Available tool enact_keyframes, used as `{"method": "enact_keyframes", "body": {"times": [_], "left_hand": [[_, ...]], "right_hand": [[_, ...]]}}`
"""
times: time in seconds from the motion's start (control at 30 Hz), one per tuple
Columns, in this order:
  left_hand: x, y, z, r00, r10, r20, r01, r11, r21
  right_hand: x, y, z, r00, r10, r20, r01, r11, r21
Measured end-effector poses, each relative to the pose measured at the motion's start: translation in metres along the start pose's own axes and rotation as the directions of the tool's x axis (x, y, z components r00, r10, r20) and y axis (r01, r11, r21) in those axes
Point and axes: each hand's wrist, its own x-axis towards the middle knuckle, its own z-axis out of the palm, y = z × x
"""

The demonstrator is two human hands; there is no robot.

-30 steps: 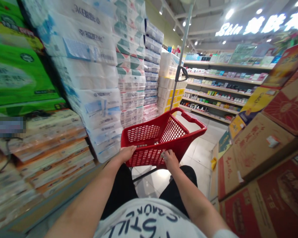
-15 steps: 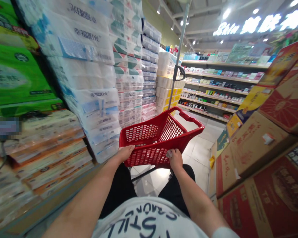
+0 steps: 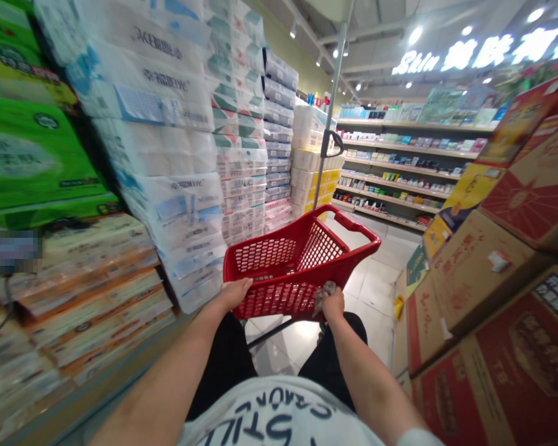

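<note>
Position: red basket (image 3: 302,260) mid-aisle, touching both hands on far side; long axis near-to-far, slanting right. left hand (image 3: 235,292): fingers together, draped over near-left rim corner. right hand (image 3: 332,303): fingers curled tight on near-right rim. Both hands equally near. tissue packs (image 3: 167,155) left, cartons (image 3: 483,279) right.

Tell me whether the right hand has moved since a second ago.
Yes: the right hand has slid slightly right along the near rim of the red basket, towards the cardboard boxes.

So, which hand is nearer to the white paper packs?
Left. The left hand rests on the red basket beside the white paper packs; the right hand is further right.
</note>
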Motion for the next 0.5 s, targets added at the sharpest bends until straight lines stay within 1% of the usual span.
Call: {"method": "enact_keyframes", "body": {"times": [0.03, 0.07, 0.1, 0.17, 0.2, 0.23, 0.27, 0.33, 0.37, 0.4, 0.43, 0.5], "left_hand": [[0.001, -0.001, 0.000, 1.000, 0.001, -0.001, -0.001, 1.000, -0.001], [0.001, -0.001, 0.001, 1.000, 0.004, -0.003, -0.004, 1.000, -0.003], [0.001, -0.002, 0.001, 1.000, 0.006, -0.005, -0.006, 1.000, -0.005], [0.002, -0.003, 0.001, 1.000, 0.006, -0.007, -0.006, 1.000, -0.011], [0.002, -0.003, 0.002, 1.000, 0.005, -0.009, -0.005, 1.000, -0.013], [0.002, -0.003, 0.002, 1.000, 0.004, -0.010, -0.004, 1.000, -0.015], [0.002, -0.004, 0.003, 1.000, 0.003, -0.011, -0.004, 1.000, -0.018], [0.002, -0.005, 0.004, 1.000, 0.007, -0.014, -0.007, 1.000, -0.022], [0.002, -0.005, 0.004, 1.000, 0.009, -0.015, -0.009, 1.000, -0.023], [0.002, -0.005, 0.005, 1.000, 0.010, -0.015, -0.011, 1.000, -0.023], [0.002, -0.006, 0.005, 1.000, 0.010, -0.015, -0.011, 1.000, -0.023], [0.002, -0.006, 0.005, 1.000, 0.007, -0.015, -0.007, 1.000, -0.021]], "right_hand": [[-0.001, -0.003, 0.001, 1.000, -0.001, -0.010, 0.001, 1.000, 0.007], [-0.003, -0.007, 0.003, 0.999, -0.034, -0.006, 0.035, 0.999, 0.017], [-0.005, -0.013, 0.004, 0.996, -0.085, 0.009, 0.085, 0.996, 0.032], [-0.009, -0.025, 0.008, 0.975, -0.211, 0.063, 0.206, 0.975, 0.078], [-0.010, -0.030, 0.009, 0.966, -0.247, 0.080, 0.238, 0.966, 0.105], [-0.011, -0.034, 0.010, 0.966, -0.246, 0.081, 0.234, 0.964, 0.126], [-0.012, -0.036, 0.011, 0.976, -0.209, 0.064, 0.199, 0.971, 0.136], [-0.012, -0.039, 0.012, 0.996, -0.086, -0.001, 0.085, 0.987, 0.133], [-0.013, -0.040, 0.013, 0.999, -0.043, -0.029, 0.046, 0.991, 0.127], [-0.014, -0.041, 0.015, 0.999, -0.030, -0.041, 0.034, 0.992, 0.121], [-0.016, -0.043, 0.017, 0.998, -0.045, -0.036, 0.049, 0.992, 0.119], [-0.020, -0.048, 0.020, 0.994, -0.112, 0.008, 0.110, 0.986, 0.122]]}}
